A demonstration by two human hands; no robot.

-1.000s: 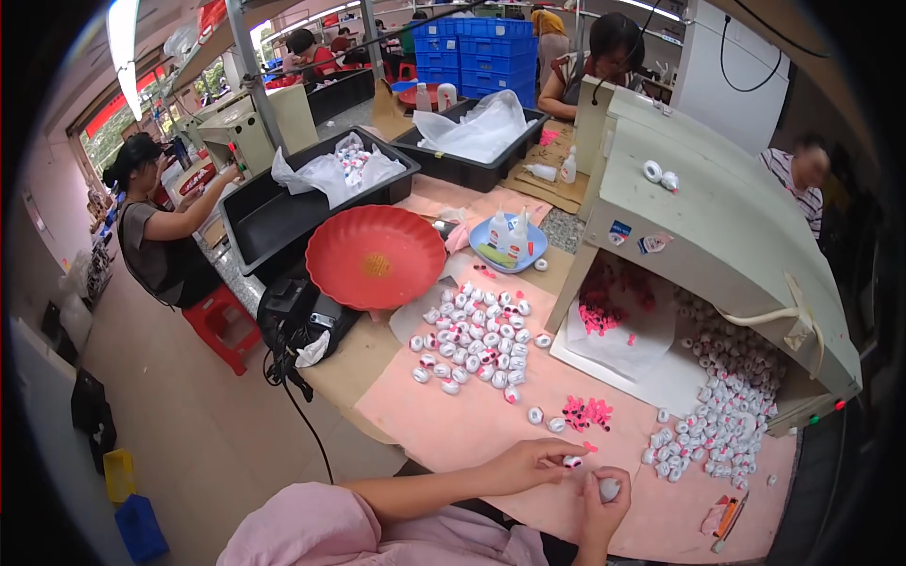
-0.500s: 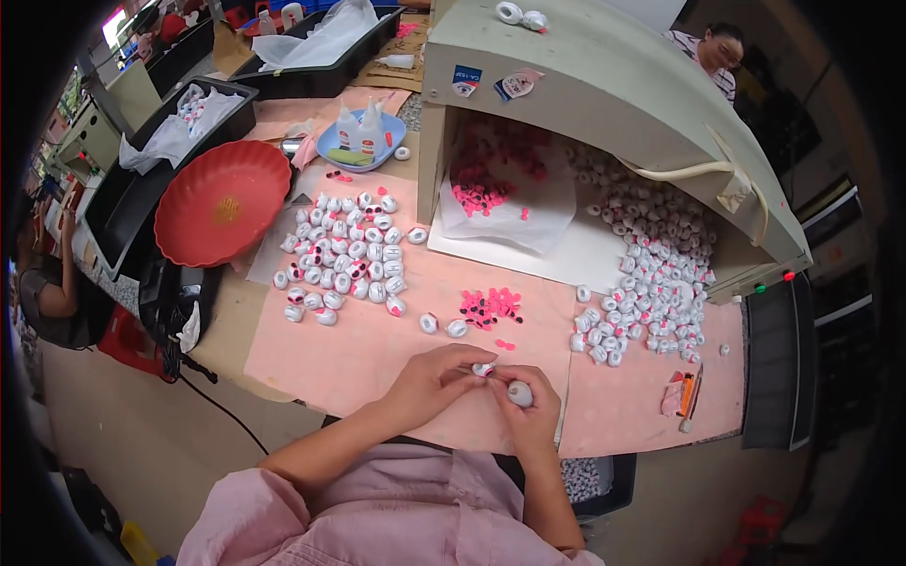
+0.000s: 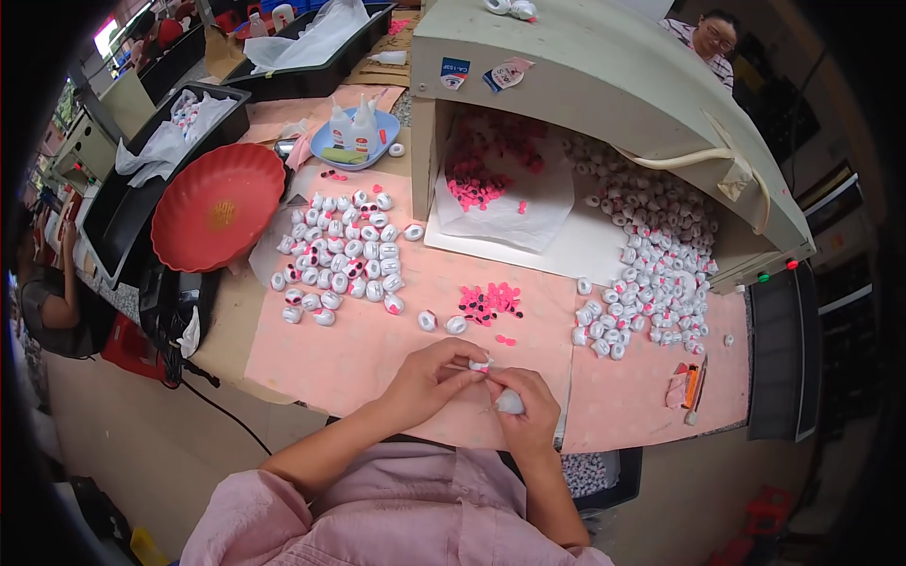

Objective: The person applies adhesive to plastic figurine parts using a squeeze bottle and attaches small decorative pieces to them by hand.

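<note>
Between the thumb and fingers of my left hand (image 3: 427, 379) is a small white rounded plastic piece (image 3: 479, 364) with a pink part on it. My right hand (image 3: 530, 423) is curled around a small white squeeze bottle (image 3: 510, 403), and its thumb and fingertip meet the same piece. What the right fingertips pinch there is too small to make out. Just beyond my hands lies a heap of pink and black bits (image 3: 489, 302). Two white pieces (image 3: 442, 324) sit left of that heap, and rows of similar pieces (image 3: 344, 250) stand farther left.
A grey-green hooded box (image 3: 585, 66) covers more pink bits and a large pile of white pieces (image 3: 661, 283). To the left are a red scalloped bowl (image 3: 219, 208), a blue dish (image 3: 355, 141) with bottles, and black trays (image 3: 175, 141). A lighter (image 3: 692, 385) lies right. Another person (image 3: 708, 42) is behind the box.
The white piece has turned in my left fingers, showing more pink underneath. My right hand and the bottle have shifted slightly left and down. The whole view has moved a little.
</note>
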